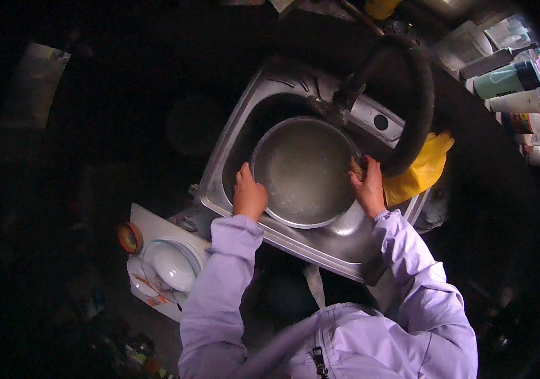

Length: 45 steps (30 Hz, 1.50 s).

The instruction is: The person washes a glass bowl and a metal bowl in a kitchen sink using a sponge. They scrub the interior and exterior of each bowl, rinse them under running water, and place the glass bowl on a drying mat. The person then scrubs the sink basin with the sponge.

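A round metal basin (307, 170) with cloudy liquid in it sits in a stainless steel sink (298, 246). At the basin's left rim is my left hand (250, 194), its fingers along the outside of the rim. My right hand (369, 184) is at the right rim, with a brownish scrubber (356, 167) between its fingers and the basin. Whether the left fingers close on the rim is hard to see. A thick dark hose-like faucet (421, 104) arches over the sink's right side. Just beyond my right hand lies a yellow rubber glove (421, 170).
To the left, a white board (198, 241) holds a white bowl (173, 267) and a small orange-rimmed container (129, 237). Several bottles, cups and a mint-green tumbler (497, 80) stand at the upper right. Much of the surroundings is dark.
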Available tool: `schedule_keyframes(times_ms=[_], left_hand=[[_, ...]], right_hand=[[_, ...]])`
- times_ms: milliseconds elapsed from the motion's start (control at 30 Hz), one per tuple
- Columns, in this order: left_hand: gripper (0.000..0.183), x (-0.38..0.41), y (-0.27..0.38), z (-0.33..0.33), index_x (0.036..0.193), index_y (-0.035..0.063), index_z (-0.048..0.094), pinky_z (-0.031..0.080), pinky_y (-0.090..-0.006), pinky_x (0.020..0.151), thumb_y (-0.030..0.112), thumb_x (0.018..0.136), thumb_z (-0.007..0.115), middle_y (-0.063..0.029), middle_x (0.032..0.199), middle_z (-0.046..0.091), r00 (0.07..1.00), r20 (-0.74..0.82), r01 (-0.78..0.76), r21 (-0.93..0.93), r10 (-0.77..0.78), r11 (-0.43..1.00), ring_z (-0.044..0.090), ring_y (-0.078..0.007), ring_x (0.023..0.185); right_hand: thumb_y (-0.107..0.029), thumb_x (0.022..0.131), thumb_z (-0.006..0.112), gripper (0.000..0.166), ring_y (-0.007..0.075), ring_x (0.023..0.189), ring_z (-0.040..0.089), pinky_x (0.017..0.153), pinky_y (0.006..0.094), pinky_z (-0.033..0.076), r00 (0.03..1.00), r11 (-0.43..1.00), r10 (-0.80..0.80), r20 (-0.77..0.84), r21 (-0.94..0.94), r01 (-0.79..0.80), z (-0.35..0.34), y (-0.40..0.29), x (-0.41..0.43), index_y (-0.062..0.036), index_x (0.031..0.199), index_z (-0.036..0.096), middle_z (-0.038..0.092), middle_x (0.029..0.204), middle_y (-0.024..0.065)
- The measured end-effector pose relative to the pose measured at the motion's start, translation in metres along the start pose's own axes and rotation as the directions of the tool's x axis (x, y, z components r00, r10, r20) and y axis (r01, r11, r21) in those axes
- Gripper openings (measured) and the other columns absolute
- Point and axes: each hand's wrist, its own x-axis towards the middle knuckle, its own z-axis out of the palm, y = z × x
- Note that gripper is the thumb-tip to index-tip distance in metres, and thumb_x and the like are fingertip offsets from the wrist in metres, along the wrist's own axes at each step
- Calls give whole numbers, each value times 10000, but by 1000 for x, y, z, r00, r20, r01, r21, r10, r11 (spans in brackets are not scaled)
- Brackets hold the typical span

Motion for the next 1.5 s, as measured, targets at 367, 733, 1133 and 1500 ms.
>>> schedule_keyframes(times_ms=[367, 733, 1133, 1500], left_hand=[[295, 31, -17, 9, 1074, 32, 557, 487, -494, 831, 202, 842, 624, -255, 1009, 660, 987, 14, 158, 54, -159, 986, 627, -447, 963], [239, 7, 6, -57, 821, 0, 592, 459, -369, 641, 210, 786, 701, -120, 710, 597, 996, -36, 81, -91, -85, 993, 569, -218, 668], [238, -95, 28, -152, 1005, 25, 552, 491, -268, 766, -49, 791, 622, -61, 927, 643, 972, 89, 222, -659, -219, 719, 613, -127, 824], [252, -160, -50, -180, 1060, 35, 572, 479, -276, 803, -59, 828, 605, -53, 991, 652, 908, -208, 108, -722, -363, 684, 609, -148, 838]], right_hand=[[-297, 846, 592, 588, 456, 996, 621, 868, 501, 492, 880, 965, 239, 410, 2, -263, -2, 14, 26, 1, 1327, 432, 643, 1075, 291], [-330, 829, 557, 571, 431, 1045, 623, 909, 443, 485, 809, 923, 269, 522, 102, -372, -48, -17, 44, 51, 1256, 551, 622, 1115, 319], [-237, 828, 581, 615, 465, 938, 631, 815, 479, 505, 834, 875, 176, 523, 305, -377, -112, -103, -1, -9, 1379, 432, 628, 1014, 326], [-210, 879, 530, 661, 472, 991, 595, 855, 495, 484, 796, 840, -137, 589, 496, -222, -98, -176, -22, 27, 1443, 279, 568, 1151, 335]])
